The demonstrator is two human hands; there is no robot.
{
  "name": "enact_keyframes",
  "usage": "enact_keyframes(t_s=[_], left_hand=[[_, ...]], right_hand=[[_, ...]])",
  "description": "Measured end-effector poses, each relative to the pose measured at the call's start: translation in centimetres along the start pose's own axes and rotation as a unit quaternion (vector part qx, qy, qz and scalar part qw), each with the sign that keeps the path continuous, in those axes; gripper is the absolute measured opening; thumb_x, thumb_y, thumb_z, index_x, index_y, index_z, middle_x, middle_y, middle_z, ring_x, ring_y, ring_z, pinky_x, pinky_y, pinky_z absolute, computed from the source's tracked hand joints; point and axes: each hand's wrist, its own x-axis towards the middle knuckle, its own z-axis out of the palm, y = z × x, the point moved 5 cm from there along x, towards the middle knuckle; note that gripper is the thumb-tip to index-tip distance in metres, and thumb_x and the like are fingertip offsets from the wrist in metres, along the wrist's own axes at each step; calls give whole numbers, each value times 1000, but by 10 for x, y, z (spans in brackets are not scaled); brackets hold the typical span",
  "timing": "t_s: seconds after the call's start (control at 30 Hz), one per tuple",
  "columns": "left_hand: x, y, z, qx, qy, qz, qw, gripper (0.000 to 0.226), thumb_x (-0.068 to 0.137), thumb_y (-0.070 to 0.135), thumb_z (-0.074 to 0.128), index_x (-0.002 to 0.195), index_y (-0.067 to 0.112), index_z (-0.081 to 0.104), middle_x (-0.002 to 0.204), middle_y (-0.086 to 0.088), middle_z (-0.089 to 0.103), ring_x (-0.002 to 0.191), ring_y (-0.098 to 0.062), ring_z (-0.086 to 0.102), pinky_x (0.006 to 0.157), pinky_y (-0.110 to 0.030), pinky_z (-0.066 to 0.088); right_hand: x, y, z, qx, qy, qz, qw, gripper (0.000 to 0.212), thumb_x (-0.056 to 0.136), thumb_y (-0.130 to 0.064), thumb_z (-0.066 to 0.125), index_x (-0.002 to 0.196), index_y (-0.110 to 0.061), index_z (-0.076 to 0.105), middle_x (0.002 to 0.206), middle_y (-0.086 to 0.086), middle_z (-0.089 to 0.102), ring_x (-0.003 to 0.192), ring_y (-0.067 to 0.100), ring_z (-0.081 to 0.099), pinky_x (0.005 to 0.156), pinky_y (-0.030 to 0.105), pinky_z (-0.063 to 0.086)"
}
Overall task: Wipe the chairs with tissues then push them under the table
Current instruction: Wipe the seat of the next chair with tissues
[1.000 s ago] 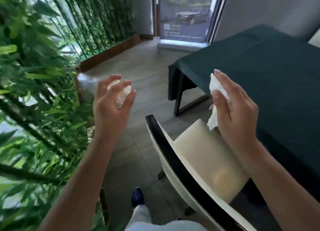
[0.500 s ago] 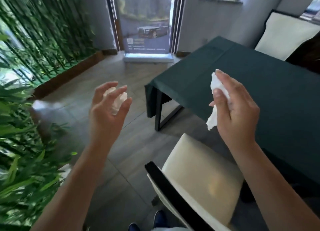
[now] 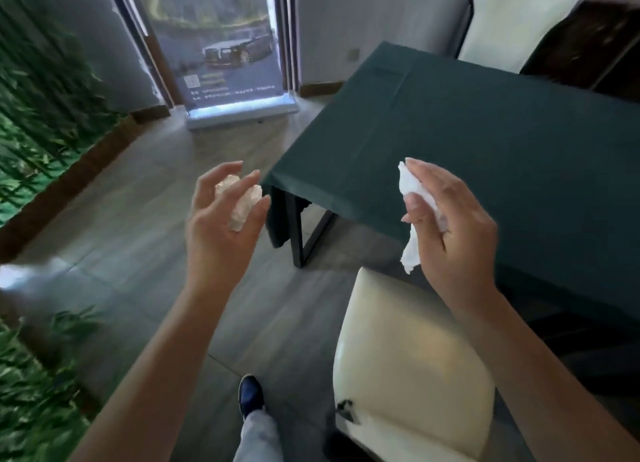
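Note:
A cream chair (image 3: pixel 408 364) with a padded seat stands below me at the lower right, its front partly under the table (image 3: pixel 485 143) draped in a dark green cloth. My left hand (image 3: pixel 221 233) is raised over the floor, fingers curled around a crumpled tissue (image 3: pixel 239 202). My right hand (image 3: pixel 453 226) hovers above the chair's front edge and pinches a white tissue (image 3: pixel 410 250) that hangs down from the fingers. A second cream chair (image 3: pixel 512 22) stands at the table's far side.
Bamboo greenery (image 3: pixel 41 122) lines the left wall and the near left corner. A roll-up banner (image 3: pixel 228 53) with a car picture stands by the door at the back. My shoe (image 3: pixel 251 396) rests on the grey tiled floor (image 3: pixel 131 226) left of the chair.
The view has swung right and up, away from the bamboo, bringing more of the table and the far chair into sight. Both hands keep the same raised pose with their tissues.

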Motion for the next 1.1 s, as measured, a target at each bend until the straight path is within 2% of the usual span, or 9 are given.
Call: enact_keyframes(t_s=[0.13, 0.33, 0.43, 0.57, 0.7, 0.83, 1.0, 1.1], left_hand=[[42, -54, 0, -20, -27, 13, 999, 31, 94, 21, 76, 125, 15, 73, 141, 3, 56, 124, 17, 45, 105, -8, 40], [115, -127, -30, -28, -56, -10, 998, 31, 95, 25, 75, 125, 18, 73, 141, 5, 56, 123, 18, 46, 106, -6, 37], [150, -144, -44, -22, -53, 7, 998, 31, 95, 25, 74, 125, 17, 73, 141, 4, 56, 123, 16, 46, 104, -4, 36], [190, -158, -47, -33, -53, 29, 998, 32, 95, 24, 74, 126, 17, 72, 142, 3, 56, 127, 0, 52, 106, -10, 39], [233, -172, -29, -48, -65, 33, 996, 32, 95, 23, 75, 126, 17, 73, 142, 3, 57, 127, 7, 50, 105, -7, 38], [278, -187, 2, -41, -77, 46, 995, 32, 95, 23, 75, 126, 17, 73, 142, 3, 57, 128, 0, 52, 106, -8, 38], [340, -202, 33, -19, -72, 49, 996, 31, 93, 22, 76, 124, 20, 73, 139, 8, 57, 123, 17, 46, 104, -5, 34], [374, -212, 51, -4, -64, 57, 996, 31, 92, 22, 77, 124, 20, 74, 138, 10, 57, 120, 21, 45, 103, -1, 33]], right_hand=[[6, 2, 59, -36, -12, 54, 998, 30, 108, -16, 57, 137, -16, 65, 139, 2, 64, 123, 22, 66, 85, 49, 62], [50, -23, 147, -30, 6, 73, 997, 32, 108, -14, 56, 139, -14, 63, 141, 4, 63, 125, 21, 65, 89, 49, 61], [70, -29, 183, -21, 8, 80, 997, 34, 108, -15, 55, 142, -14, 61, 142, 2, 62, 125, 21, 64, 90, 50, 60], [96, -25, 219, -18, 16, 73, 997, 33, 109, -18, 53, 141, -16, 62, 141, -4, 62, 107, 26, 73, 91, 45, 59], [126, -6, 242, -23, 33, 72, 997, 32, 109, -17, 53, 140, -15, 63, 140, -5, 63, 103, 26, 74, 92, 34, 58], [158, 29, 268, -26, 43, 77, 996, 33, 109, -19, 53, 141, -19, 61, 141, -4, 63, 104, 25, 74, 90, 40, 59], [217, 83, 304, -5, 46, 106, 993, 34, 109, -19, 53, 142, -20, 60, 141, -6, 62, 106, 25, 73, 92, 46, 58], [257, 107, 321, 2, 55, 85, 995, 35, 109, -19, 52, 143, -18, 60, 142, -8, 62, 105, 24, 73, 92, 46, 58]])
